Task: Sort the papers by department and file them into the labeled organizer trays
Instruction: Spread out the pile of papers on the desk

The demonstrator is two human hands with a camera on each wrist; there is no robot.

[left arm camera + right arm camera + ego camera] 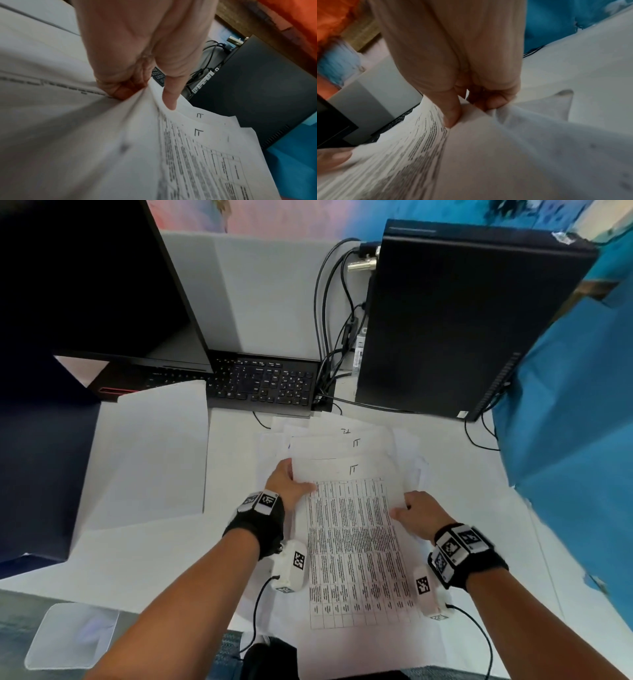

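White surface (479, 491) carries everything. Far left: dark monitor (85, 278). Far right: black computer tower (455, 316), upright, cables behind it. Black keyboard (263, 383) lies between them. A loose white sheet (150, 453) lies left of centre, its far corner overlapping the keyboard's near edge. Centre: fanned stack of papers (342, 446), at least two showing a handwritten "IT" near the top edge. Top sheet (356, 549), a printed table, is held by both hands. Left hand (286, 481) grips its left edge, thumb (169, 97) on top, other fingers curled underneath. Right hand (419, 513) pinches the right edge, fingers (452, 115) clamped on the paper, which buckles there. No organizer trays seen in any view.
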